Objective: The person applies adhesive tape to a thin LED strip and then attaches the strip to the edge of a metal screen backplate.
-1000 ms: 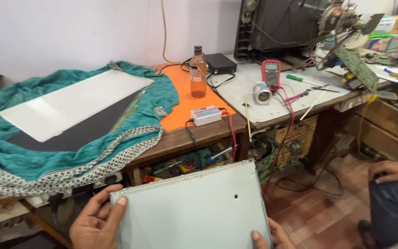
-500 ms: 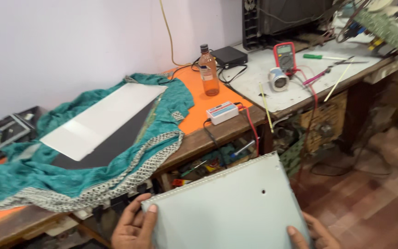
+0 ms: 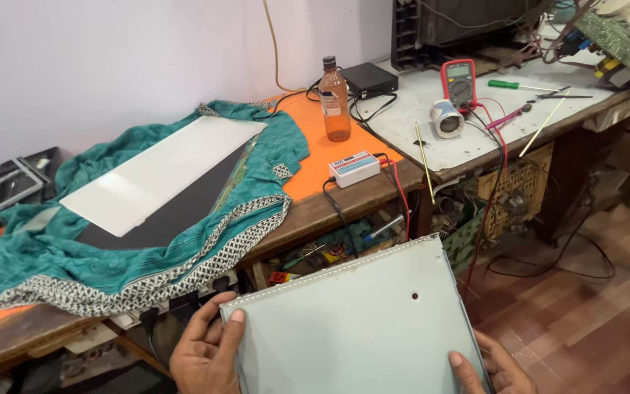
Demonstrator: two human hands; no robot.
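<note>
I hold a flat pale grey-green metal panel (image 3: 362, 328) low in front of me, tilted, with a small hole near its right side. My left hand (image 3: 205, 354) grips its left edge, thumb on top. My right hand (image 3: 494, 368) grips its lower right edge, thumb on the face. The panel hangs just in front of the workbench edge (image 3: 315, 219).
On the bench lie a teal patterned cloth (image 3: 118, 248) with a white sheet (image 3: 162, 171) on a dark panel, an orange mat (image 3: 329, 157), a brown bottle (image 3: 335, 102), a small white box (image 3: 354, 168), a red multimeter (image 3: 459, 82), screwdrivers and cables. Red-brown floor tiles (image 3: 577, 306) show at right.
The view has swung left and closer to the bench. The panel stays in both hands and has shifted right in the view.
</note>
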